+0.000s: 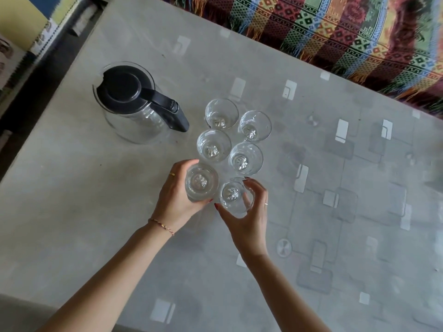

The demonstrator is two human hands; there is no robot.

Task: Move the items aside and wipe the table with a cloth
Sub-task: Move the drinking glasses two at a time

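Several clear drinking glasses stand in a tight cluster mid-table on a grey patterned tablecloth [335, 212]. My left hand [175, 200] grips the near left glass [200, 182] round its side. My right hand [249, 216] curls round the near right glass [233, 195] from the right. The other glasses, such as the one at the back left [221, 113], stand untouched behind them. A glass jug [134, 104] with a black lid and black handle stands to the left of the cluster. No cloth is in view.
A bright multicoloured fringed blanket [347, 27] hangs along the table's far right edge. Stacked books or papers [36, 27] lie past the table's upper left edge. Bare tablecloth stretches to the right and near side of the glasses.
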